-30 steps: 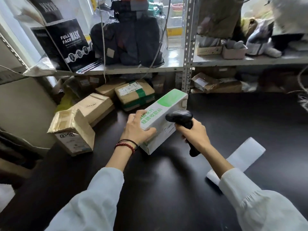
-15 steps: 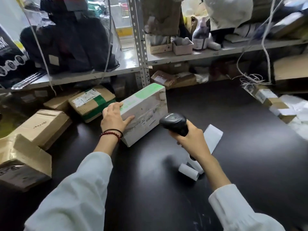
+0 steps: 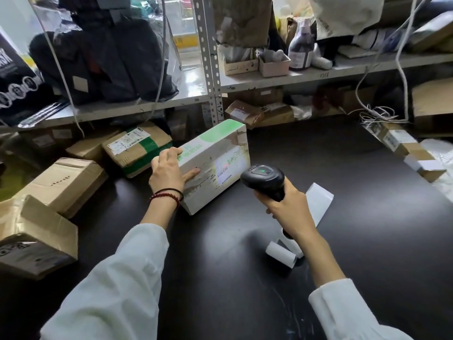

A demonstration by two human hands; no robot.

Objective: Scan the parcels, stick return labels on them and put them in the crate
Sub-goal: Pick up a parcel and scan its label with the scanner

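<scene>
Left hand [image 3: 168, 174], fingers [image 3: 169, 153] curled over parcel [image 3: 220, 153], right hand [image 3: 289, 209] gripping scanner [image 3: 263, 177], both forearms outstretched

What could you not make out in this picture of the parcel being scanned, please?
Head view:
Print on the shipping label of the white and green parcel: too small, washed out by glare.
Handle of the scanner: hidden in the right hand.
Part of the label roll: behind the right forearm.
The crate: outside the frame.
</scene>
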